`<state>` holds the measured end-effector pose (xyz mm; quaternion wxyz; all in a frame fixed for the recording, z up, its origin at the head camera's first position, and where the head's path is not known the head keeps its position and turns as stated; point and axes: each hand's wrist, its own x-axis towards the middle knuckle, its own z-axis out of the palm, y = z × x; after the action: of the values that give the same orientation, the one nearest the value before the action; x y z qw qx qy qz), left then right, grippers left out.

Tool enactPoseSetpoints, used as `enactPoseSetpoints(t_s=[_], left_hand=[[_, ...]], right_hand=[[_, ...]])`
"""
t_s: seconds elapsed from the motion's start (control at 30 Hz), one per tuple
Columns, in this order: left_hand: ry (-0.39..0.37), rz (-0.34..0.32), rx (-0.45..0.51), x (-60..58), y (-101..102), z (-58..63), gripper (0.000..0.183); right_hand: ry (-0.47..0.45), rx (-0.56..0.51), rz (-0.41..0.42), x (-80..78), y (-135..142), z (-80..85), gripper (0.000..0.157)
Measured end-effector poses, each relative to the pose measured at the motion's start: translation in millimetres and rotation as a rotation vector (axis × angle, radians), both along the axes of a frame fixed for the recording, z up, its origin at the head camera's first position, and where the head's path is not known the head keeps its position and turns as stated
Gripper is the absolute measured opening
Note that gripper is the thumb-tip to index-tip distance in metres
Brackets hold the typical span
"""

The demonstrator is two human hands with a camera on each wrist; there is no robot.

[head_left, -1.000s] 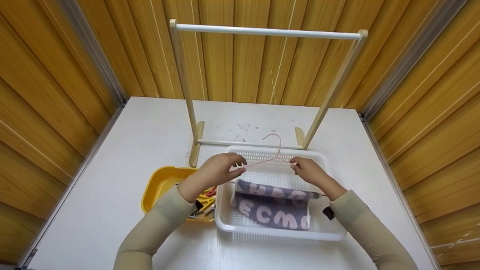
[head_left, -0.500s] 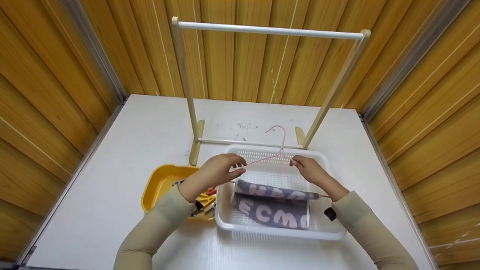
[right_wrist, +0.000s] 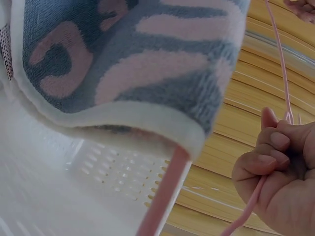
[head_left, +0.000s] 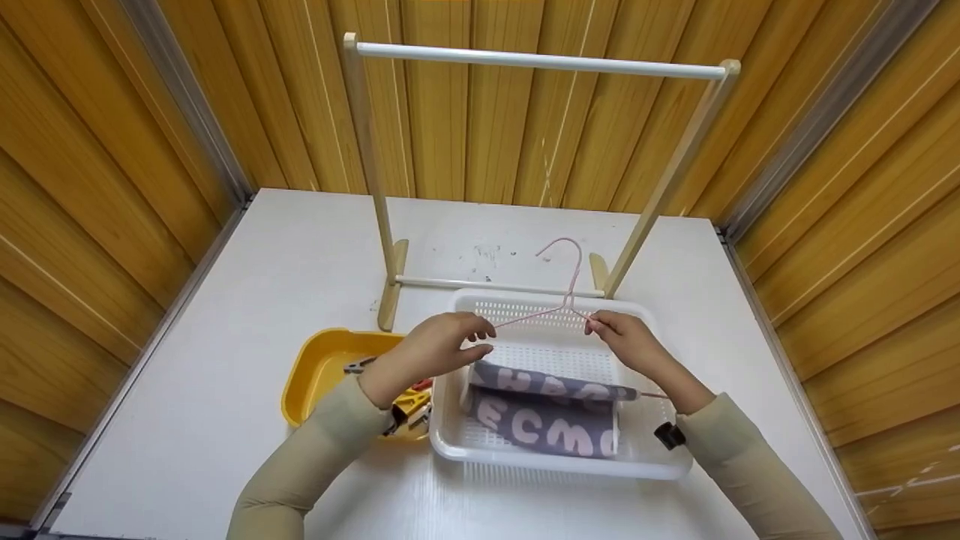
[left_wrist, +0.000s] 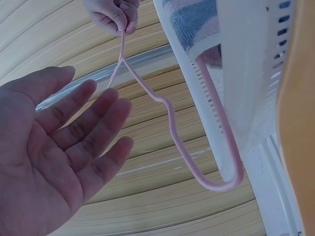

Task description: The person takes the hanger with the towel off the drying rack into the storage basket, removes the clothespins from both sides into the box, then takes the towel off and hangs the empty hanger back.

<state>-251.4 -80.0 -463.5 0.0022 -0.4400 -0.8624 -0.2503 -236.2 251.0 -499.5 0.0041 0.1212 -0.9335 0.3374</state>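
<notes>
A dark grey-blue towel with pink letters [head_left: 551, 431] hangs folded over the lower bar of a pink clothes hanger [head_left: 574, 281], its lower part within the white basket [head_left: 562, 470]. My right hand [head_left: 628, 339] grips the hanger's right shoulder just below the hook; the right wrist view shows the fingers [right_wrist: 268, 160] curled round the pink wire. My left hand [head_left: 442, 341] is beside the left shoulder. In the left wrist view its fingers [left_wrist: 106, 115] are spread and relaxed, apart from the hanger wire [left_wrist: 174, 130]. The hook points up, its opening toward the left.
A clothes rack [head_left: 540, 61] with a white top bar and wooden legs stands behind the basket. Left of the basket, a yellow tray [head_left: 296, 382] holds several clips [head_left: 412, 401], partly hidden by my left arm. Wood-patterned walls enclose the white table [head_left: 217, 360].
The hanger's hook has risen and shifted right, and my right hand has moved slightly right with it. My left hand has stayed nearly in place. The towel has hardly moved.
</notes>
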Motion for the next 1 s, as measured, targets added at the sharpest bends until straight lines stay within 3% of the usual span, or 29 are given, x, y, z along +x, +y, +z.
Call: enactPoseSetpoints(t_s=[0.47,0.8,1.0], left_hand=[[-0.073,-0.023,-0.13,7.8,24,2.6,0.034],[0.128,0.006,-0.223,9.2,59,7.3,0.028],[0.218,0.024,-0.223,5.6,73,12.4,0.024]], right_hand=[[0.081,-0.076,-0.062,20.0,-4,31.2,0.022],[0.158,-0.043,-0.059,27.4,-9,57.5,0.02],[0.184,-0.04,-0.059,29.4,-10,67.7,0.019]])
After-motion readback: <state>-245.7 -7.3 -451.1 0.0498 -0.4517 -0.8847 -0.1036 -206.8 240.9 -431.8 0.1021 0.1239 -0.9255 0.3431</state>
